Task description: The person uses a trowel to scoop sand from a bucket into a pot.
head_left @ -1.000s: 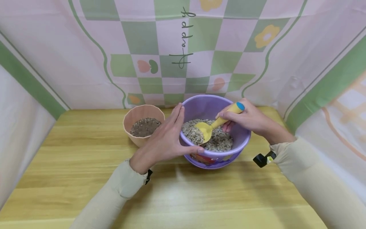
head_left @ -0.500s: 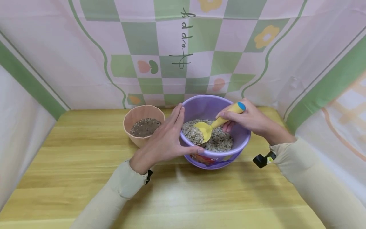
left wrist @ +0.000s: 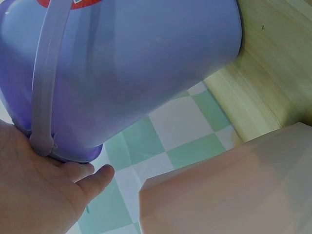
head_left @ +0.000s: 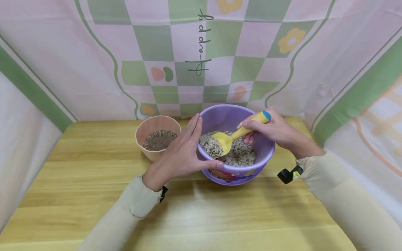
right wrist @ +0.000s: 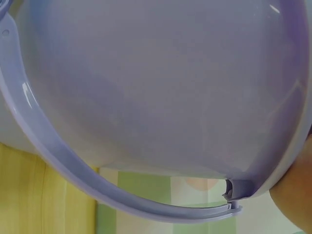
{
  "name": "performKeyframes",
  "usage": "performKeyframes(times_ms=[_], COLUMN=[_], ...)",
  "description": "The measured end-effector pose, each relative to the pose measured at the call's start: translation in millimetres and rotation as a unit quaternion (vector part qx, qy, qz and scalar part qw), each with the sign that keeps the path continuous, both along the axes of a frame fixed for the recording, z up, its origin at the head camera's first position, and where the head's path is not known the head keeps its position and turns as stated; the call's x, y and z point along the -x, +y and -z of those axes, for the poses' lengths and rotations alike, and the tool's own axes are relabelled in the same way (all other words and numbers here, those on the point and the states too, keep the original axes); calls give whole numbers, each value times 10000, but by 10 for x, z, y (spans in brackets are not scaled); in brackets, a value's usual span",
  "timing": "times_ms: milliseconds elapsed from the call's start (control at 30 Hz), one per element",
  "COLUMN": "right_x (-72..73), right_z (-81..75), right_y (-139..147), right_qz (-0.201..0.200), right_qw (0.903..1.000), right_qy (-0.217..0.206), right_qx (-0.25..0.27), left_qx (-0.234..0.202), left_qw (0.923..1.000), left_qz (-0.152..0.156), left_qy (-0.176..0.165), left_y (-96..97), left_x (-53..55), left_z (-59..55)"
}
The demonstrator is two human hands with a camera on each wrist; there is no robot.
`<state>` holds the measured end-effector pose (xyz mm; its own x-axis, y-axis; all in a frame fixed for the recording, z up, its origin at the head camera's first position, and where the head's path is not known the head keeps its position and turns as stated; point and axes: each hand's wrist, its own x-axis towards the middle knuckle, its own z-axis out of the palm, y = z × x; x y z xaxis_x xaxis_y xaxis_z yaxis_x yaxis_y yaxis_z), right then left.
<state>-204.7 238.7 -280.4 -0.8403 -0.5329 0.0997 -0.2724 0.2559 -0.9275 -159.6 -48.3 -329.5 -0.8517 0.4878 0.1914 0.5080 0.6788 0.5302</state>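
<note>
Right hand (head_left: 271,129) gripping yellow scoop (head_left: 224,141), which is edging slightly upward through gravel (head_left: 241,155) inside purple bucket (head_left: 223,118) near table's (head_left: 94,184) far edge; load apparently gathering. Left hand (head_left: 182,150), fingers straight, bracing bucket rim. Peach bowl (head_left: 157,124) standing left.

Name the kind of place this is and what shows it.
Probably a small screened-off work spot, though the room beyond is out of view: a wood-grain table with a purple bucket on it, and patterned cloth behind and at both sides.
</note>
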Motion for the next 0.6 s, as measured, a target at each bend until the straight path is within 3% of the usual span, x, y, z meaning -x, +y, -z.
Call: performKeyframes(times_ms=[600], right_x=[-20], right_z=[16], right_y=[14], right_qz=[146], right_qw=[9988], right_qy=[-209], right_qx=[418], left_qx=[-85], left_qw=[10000], left_qz=[-9], left_qy=[-8], left_y=[7], left_x=[2], left_z=[15])
